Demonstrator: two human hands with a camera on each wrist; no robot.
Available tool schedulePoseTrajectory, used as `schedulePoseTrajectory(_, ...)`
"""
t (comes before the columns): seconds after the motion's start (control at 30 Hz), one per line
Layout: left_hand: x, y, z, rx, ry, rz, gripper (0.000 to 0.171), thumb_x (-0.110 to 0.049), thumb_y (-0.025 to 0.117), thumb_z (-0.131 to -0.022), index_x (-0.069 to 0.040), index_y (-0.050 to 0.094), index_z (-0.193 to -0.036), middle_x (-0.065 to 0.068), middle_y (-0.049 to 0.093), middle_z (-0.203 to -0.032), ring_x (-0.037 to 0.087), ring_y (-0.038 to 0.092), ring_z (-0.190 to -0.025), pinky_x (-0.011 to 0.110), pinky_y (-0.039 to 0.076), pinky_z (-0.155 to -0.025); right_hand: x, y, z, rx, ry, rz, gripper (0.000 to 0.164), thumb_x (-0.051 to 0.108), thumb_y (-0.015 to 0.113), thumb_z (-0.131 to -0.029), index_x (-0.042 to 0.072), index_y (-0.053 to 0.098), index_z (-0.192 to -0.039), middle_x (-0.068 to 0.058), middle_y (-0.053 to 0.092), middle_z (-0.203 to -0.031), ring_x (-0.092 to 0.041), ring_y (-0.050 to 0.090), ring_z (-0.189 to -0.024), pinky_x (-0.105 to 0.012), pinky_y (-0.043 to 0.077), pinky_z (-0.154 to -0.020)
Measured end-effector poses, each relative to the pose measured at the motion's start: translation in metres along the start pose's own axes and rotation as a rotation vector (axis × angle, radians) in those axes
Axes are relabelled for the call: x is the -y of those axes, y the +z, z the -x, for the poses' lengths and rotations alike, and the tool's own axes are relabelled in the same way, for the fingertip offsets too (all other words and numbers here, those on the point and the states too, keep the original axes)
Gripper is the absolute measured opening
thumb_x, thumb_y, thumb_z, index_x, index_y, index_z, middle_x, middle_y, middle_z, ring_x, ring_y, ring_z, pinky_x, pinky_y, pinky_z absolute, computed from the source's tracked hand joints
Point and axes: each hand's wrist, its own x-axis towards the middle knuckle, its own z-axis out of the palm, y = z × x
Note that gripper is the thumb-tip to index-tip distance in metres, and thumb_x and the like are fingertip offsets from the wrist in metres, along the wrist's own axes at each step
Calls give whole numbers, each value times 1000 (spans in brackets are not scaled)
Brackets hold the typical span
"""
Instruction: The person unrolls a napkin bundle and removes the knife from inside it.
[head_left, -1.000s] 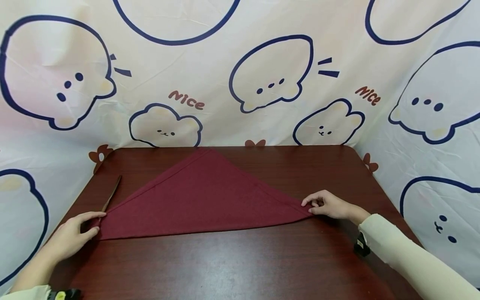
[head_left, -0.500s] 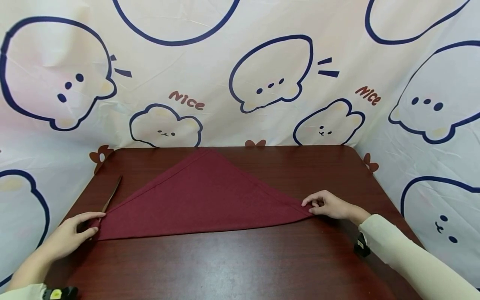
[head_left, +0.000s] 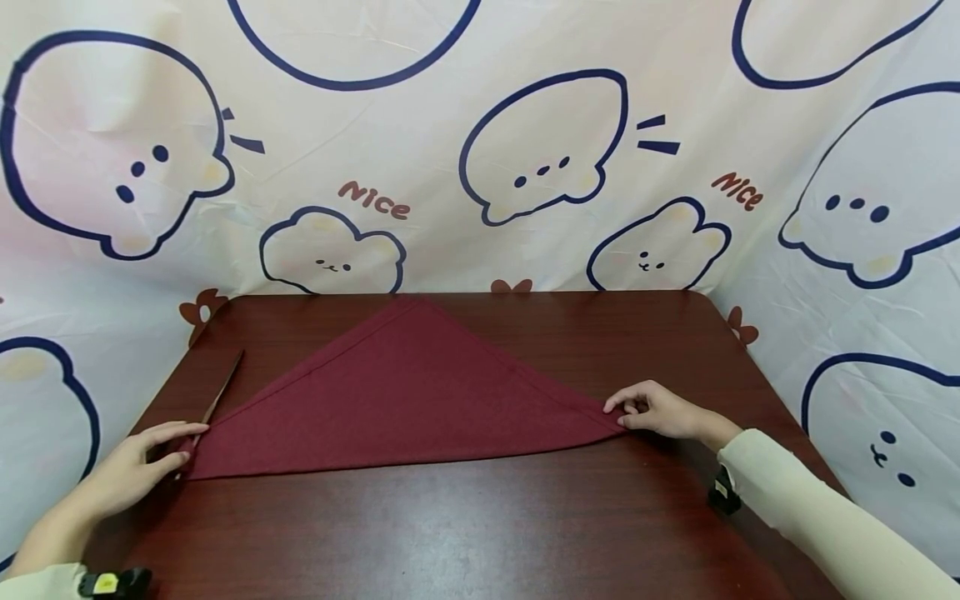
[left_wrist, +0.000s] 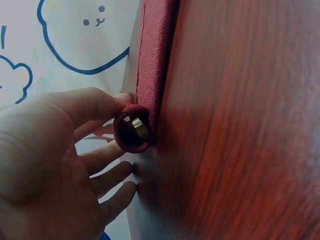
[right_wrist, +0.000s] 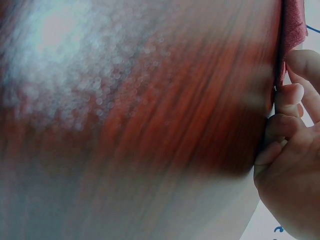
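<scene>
A dark red cloth lies folded in a triangle, its peak at the table's far edge. My left hand pinches its left corner between thumb and fingers. A slim, gold-brown metal utensil sticks out beyond that corner; its kind does not show. In the left wrist view, the cloth corner curls into a loop round the utensil's gold end, and the other fingers spread below. My right hand rests at the right corner, pinching the cloth between thumb and index finger, other fingers curled.
The dark wooden table reflects light in front of the cloth. A printed curtain stands behind it and along both sides. My left hand is near the table's left edge.
My left hand has shifted slightly left, and the cloth's left corner has curled over the utensil's near end. The right hand stays where it was.
</scene>
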Motion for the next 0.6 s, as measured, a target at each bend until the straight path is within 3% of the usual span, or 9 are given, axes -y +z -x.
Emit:
schedulePoseTrajectory(0.13,2,-1,-1,-16,20,5,29,-11,61,-100,-3,65,-127,-10,60,-125,-34,19,-103,-3,19,-83,0,0,0,-4,-9,-1,17,3,67,-94,1,71,-111,2,48,-70,-3,45,-65,-21,41,-60)
schedulePoseTrajectory(0.2,1,-2,-1,-21,26,6,28,-7,61,-99,-1,65,-126,-12,59,-122,-34,20,-103,-4,19,-82,0,0,0,-5,-11,0,17,3,67,-95,1,71,-111,2,48,-70,-3,45,-65,-21,41,-60)
schedulePoseTrajectory(0.27,0,-5,-2,-15,14,-7,27,-5,59,-99,0,65,-126,-2,63,-124,-33,24,-102,-2,23,-81,0,0,1,-6,-16,-1,17,2,66,-95,1,71,-110,2,48,-70,-3,45,-64,-21,41,-59)
schedulePoseTrajectory(0.37,-2,-7,-3,-5,-15,-32,28,-2,57,-100,4,64,-126,33,58,-129,-27,31,-103,1,25,-81,-1,0,1,-3,-15,-4,17,2,66,-95,2,71,-110,4,47,-70,-2,45,-64,-21,41,-59)
schedulePoseTrajectory(0.47,-4,-8,-2,4,-43,-51,28,-2,55,-101,6,63,-127,39,53,-132,-2,48,-114,6,30,-90,-2,0,0,-2,-7,3,17,3,66,-95,3,72,-111,5,47,-70,-1,45,-64,-21,42,-59)
schedulePoseTrajectory(0.5,-5,-8,-2,5,-48,-44,29,-2,54,-101,7,62,-127,40,52,-133,10,51,-118,12,34,-99,-2,0,0,0,0,5,17,3,65,-95,3,72,-111,6,47,-70,-1,44,-64,-21,41,-60)
schedulePoseTrajectory(0.53,-5,-7,-2,0,-53,-49,28,-3,55,-101,7,62,-126,39,52,-133,11,50,-119,11,32,-101,-2,0,0,1,3,10,17,3,65,-96,4,72,-112,6,47,-70,-1,45,-64,-21,42,-60)
schedulePoseTrajectory(0.57,-5,-7,-2,8,-59,-43,29,-5,54,-101,8,61,-127,40,51,-133,24,50,-122,23,36,-109,-3,0,0,1,9,15,18,4,65,-96,4,72,-112,6,47,-70,-1,45,-64,-20,42,-60)
schedulePoseTrajectory(0.6,-5,-7,-2,8,-64,-47,30,-7,55,-102,7,61,-128,40,51,-134,30,49,-122,26,35,-111,-3,0,0,2,11,17,18,4,65,-96,4,72,-112,6,47,-70,-1,45,-64,-20,42,-60)
